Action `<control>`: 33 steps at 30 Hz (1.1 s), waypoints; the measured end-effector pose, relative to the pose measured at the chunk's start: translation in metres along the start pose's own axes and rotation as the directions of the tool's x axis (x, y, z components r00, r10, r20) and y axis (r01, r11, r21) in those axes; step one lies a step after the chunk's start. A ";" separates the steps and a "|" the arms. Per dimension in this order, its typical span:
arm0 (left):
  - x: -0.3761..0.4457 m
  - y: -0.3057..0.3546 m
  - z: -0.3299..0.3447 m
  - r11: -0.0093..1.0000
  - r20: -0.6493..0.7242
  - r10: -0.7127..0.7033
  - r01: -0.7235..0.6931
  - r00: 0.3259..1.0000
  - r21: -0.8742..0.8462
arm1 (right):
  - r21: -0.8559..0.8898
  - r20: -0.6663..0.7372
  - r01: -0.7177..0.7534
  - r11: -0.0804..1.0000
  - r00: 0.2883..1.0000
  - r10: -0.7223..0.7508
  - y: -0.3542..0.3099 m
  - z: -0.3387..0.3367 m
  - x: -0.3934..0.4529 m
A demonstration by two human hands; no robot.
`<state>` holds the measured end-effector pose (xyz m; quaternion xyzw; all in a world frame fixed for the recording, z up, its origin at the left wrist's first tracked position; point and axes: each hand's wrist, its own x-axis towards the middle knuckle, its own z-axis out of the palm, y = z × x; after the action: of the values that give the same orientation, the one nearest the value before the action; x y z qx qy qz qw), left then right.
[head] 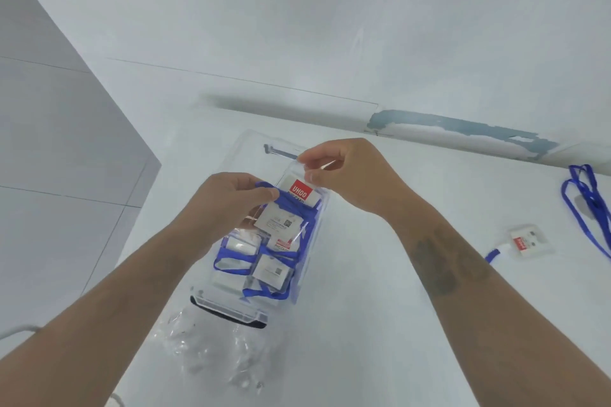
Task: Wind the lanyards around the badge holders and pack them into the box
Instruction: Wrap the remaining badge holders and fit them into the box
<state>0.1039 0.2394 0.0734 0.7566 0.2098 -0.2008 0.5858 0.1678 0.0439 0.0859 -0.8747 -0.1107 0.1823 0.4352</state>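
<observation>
A clear plastic box (231, 306) stands on the white table, with several badge holders wound in blue lanyard (261, 266) lying inside. Above the box I hold a clear badge holder (291, 208) with a red and white card in it. My right hand (344, 172) pinches the holder's top edge. My left hand (231, 198) grips the blue lanyard (287, 201) that crosses the holder's front.
At the right lies another badge holder (529, 239) with its loose blue lanyard (588, 205) spread toward the table's edge. Crumpled clear plastic (215, 350) lies in front of the box. The table's left edge drops to a grey floor.
</observation>
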 end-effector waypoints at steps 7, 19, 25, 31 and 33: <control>0.019 -0.035 -0.016 0.961 0.042 -0.195 0.199 0.980 -0.190 | -0.151 -0.037 -0.054 0.987 0.998 0.049 -0.010 0.046 0.015; 0.031 -0.057 0.014 0.647 -0.002 -0.539 0.413 0.842 -0.641 | -0.214 0.079 -0.108 0.971 0.989 0.128 0.012 0.070 0.047; 0.037 -0.065 0.027 0.457 0.010 -0.646 0.398 0.763 -0.795 | -0.192 0.143 -0.059 0.980 0.986 0.087 0.013 0.082 0.070; 0.049 -0.072 0.036 0.369 0.020 -0.709 0.394 0.705 -0.842 | -0.189 0.162 -0.086 0.978 0.980 0.118 0.018 0.096 0.086; 0.056 -0.076 0.039 0.383 -0.001 -0.719 0.395 0.695 -0.835 | -0.237 0.151 -0.080 0.968 0.981 0.118 0.018 0.101 0.090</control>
<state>0.1061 0.2231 -0.0271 0.3230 0.6261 -0.1323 0.6972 0.2087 0.1379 -0.0047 -0.9056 -0.1226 0.2610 0.3109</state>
